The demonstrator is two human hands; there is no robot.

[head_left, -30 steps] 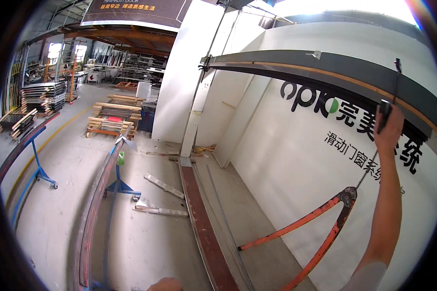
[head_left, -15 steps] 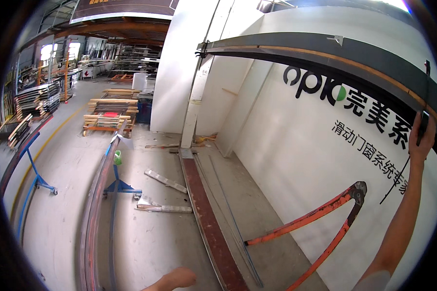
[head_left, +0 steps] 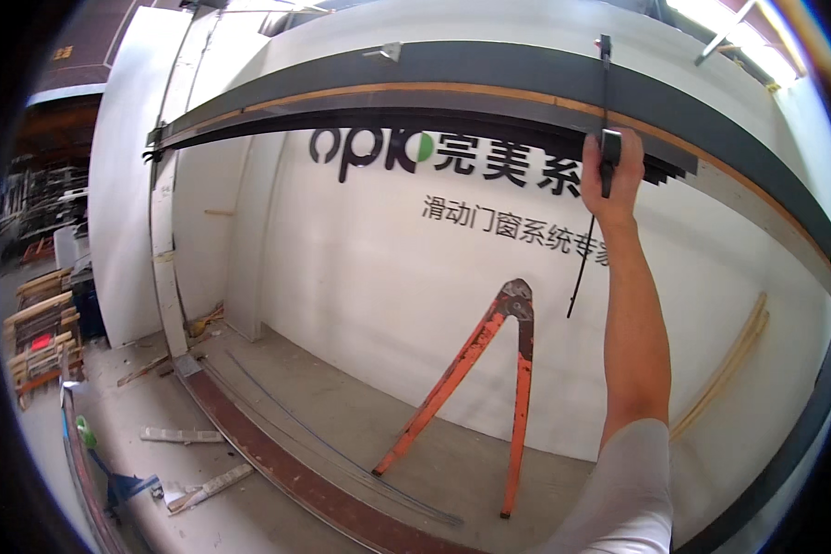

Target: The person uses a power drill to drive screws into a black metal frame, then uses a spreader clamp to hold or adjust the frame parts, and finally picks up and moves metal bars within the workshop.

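My right hand (head_left: 624,175) reaches up at the right of the view, fingers wrapped round the grip of a black bar clamp (head_left: 610,146). The clamp sits against a long dark grey overhead beam (head_left: 489,66) with an orange-brown strip along it. Its upper end rises above the beam, and its thin bar hangs down below my hand. Whether its jaws press tight on the beam I cannot tell. A small pale piece (head_left: 390,52) is stuck at the beam's top edge, further left. My left hand is out of view.
Below the beam stands an orange folding ladder (head_left: 471,360) before a white wall (head_left: 360,249) with lettering. A brown-faced sill (head_left: 286,471) runs along the floor. Wrapped strips (head_left: 217,485) lie left of it. Wooden strips (head_left: 725,369) lean at the right; a timber stack (head_left: 44,323) stands far left.
My view has swung right, so the beam, ladder and wall now appear further left. My left hand has gone out of view. My right hand still grips the bar clamp at the beam.
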